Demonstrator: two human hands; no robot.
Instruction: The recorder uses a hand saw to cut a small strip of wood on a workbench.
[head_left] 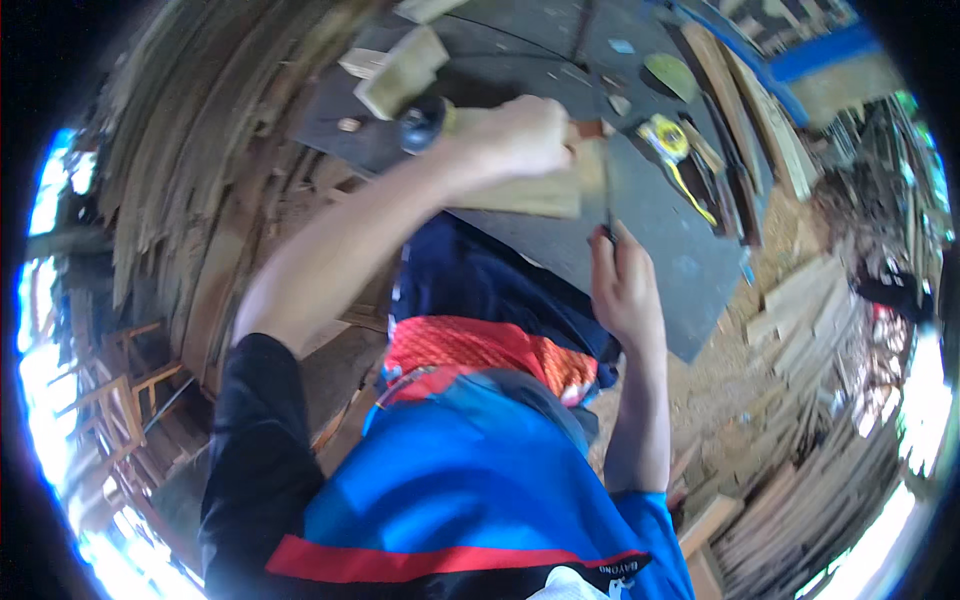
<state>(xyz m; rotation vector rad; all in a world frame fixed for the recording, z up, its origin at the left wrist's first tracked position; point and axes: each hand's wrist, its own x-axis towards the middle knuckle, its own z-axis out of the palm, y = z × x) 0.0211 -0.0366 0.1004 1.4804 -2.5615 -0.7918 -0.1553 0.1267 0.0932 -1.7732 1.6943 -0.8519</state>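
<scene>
On the flat dark-grey table (690, 290), a pale rectangular wooden block (530, 197) lies under my left hand (525, 138), whose grip I cannot make out; my right hand (626, 280) is clamped around a slim dark tool (610, 231) by the block's end. Work seems underway; how much remains is unclear.

A yellow tape measure (670, 138) lies on the grey worktop (680, 290), near a flat greenish piece (671, 76). Long boards (200, 130) are stacked at the left, and a pile of wooden strips (800, 505) lies at the lower right.
</scene>
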